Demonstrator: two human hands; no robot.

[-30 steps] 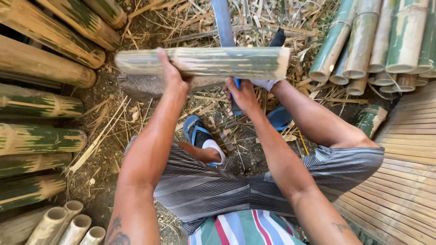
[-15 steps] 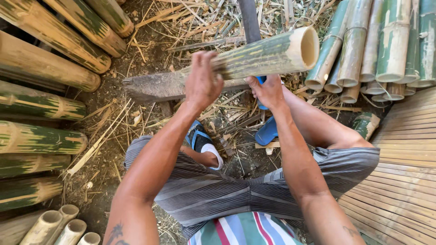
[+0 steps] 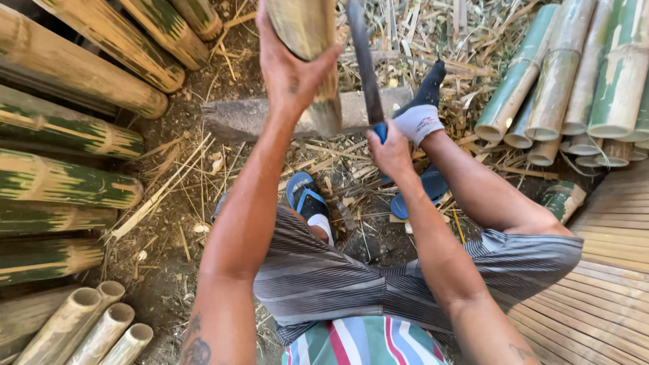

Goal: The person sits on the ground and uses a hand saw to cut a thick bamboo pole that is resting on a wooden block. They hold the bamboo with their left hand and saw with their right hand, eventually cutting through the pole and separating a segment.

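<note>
Outdoors, dirt ground (image 3: 176, 223) strewn with splinters; left hand (image 3: 291, 64) clasps bamboo section (image 3: 307, 30), right hand (image 3: 389, 149) grips blade (image 3: 362, 61).

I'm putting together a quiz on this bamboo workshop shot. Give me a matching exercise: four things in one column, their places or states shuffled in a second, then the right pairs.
Things:
1. bamboo piece
2. blade
3. blue sandal
4. woven mat

Places or states:
a. lying flat at the lower right
b. on the ground between the forearms
c. stood on end on the block, gripped by the left hand
d. held upright by its blue handle in the right hand

Pairs: 1-c, 2-d, 3-b, 4-a
</note>
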